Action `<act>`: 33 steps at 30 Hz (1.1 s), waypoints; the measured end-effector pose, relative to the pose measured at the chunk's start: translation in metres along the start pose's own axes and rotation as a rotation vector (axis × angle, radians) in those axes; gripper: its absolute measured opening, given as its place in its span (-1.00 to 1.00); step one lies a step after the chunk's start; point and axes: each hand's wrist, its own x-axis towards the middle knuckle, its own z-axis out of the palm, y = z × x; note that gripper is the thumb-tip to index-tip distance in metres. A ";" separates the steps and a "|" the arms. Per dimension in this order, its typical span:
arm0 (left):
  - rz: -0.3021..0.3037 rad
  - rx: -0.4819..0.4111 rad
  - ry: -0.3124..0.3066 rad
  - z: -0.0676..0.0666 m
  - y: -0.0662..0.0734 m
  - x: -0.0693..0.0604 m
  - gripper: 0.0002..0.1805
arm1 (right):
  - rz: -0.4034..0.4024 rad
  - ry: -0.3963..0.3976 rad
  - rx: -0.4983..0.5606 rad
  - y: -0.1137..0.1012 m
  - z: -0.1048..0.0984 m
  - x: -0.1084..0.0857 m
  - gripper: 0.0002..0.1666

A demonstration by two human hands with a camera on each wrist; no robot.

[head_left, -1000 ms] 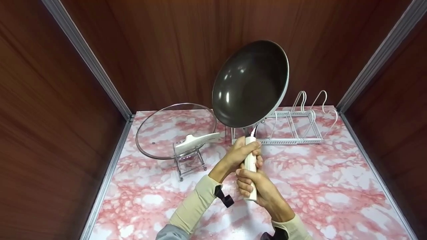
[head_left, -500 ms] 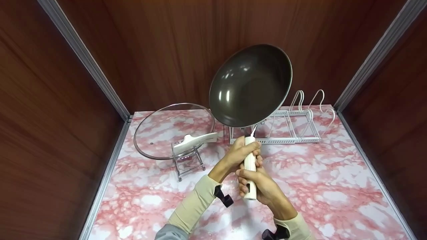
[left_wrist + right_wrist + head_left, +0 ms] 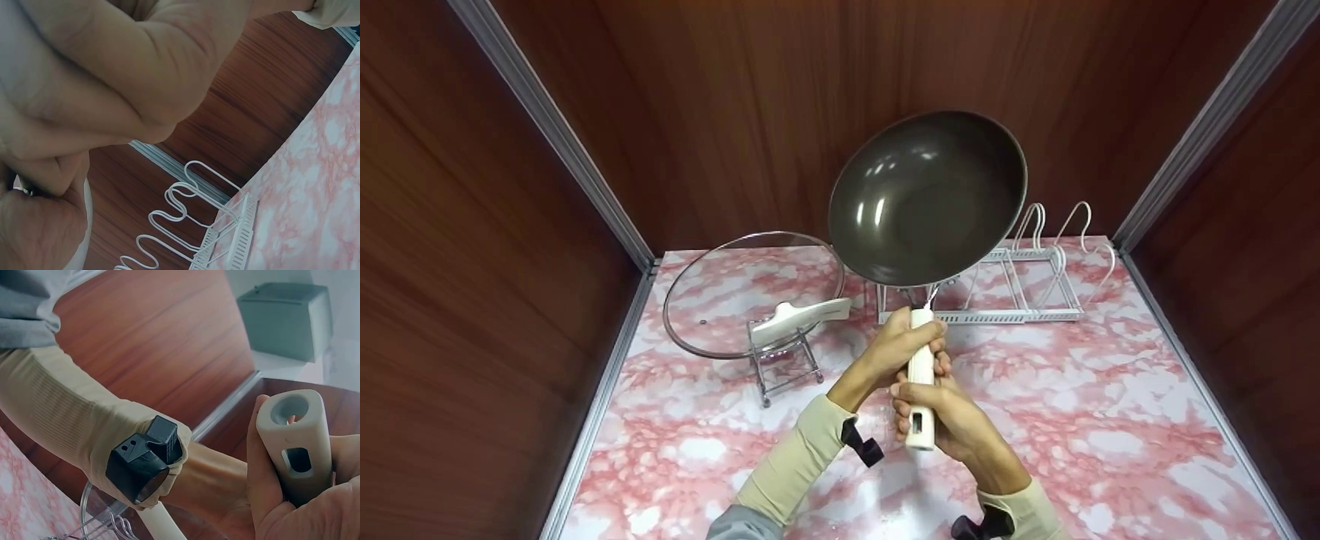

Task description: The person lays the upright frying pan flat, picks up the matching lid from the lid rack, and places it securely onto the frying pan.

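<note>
A deep frying pan (image 3: 930, 199) with a dark inside is held up above the table, its bowl facing me. My left hand (image 3: 896, 346) grips the upper part of its white handle (image 3: 921, 367), near the bowl. Lower on the same handle my right hand (image 3: 949, 412) is wrapped, with the slotted handle end (image 3: 295, 439) sticking out in the right wrist view. Left of the hands, a round glass lid (image 3: 720, 292) with a white handle (image 3: 799, 319) leans in a small wire stand (image 3: 784, 367). The left wrist view shows curled fingers (image 3: 84, 95) close up.
Behind the pan, a white wire rack (image 3: 997, 319) with upright loops lies at the back right of the pink marbled table (image 3: 1072, 420); the pan hides part of it. Dark wood panels (image 3: 720, 112) with metal edge rails enclose the table.
The pan has turned so its inside faces me more squarely, and its bowl has come slightly lower. The handle's slot has rotated into view. Both hands keep their grip.
</note>
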 end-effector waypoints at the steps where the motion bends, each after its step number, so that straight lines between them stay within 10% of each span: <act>1: 0.000 0.005 0.002 0.000 0.001 0.000 -0.89 | -0.002 -0.002 0.002 0.000 0.000 0.000 -0.87; 33: -0.038 0.010 0.057 -0.003 0.005 -0.005 -0.88 | -0.018 -0.057 -0.050 0.005 0.000 0.005 -0.91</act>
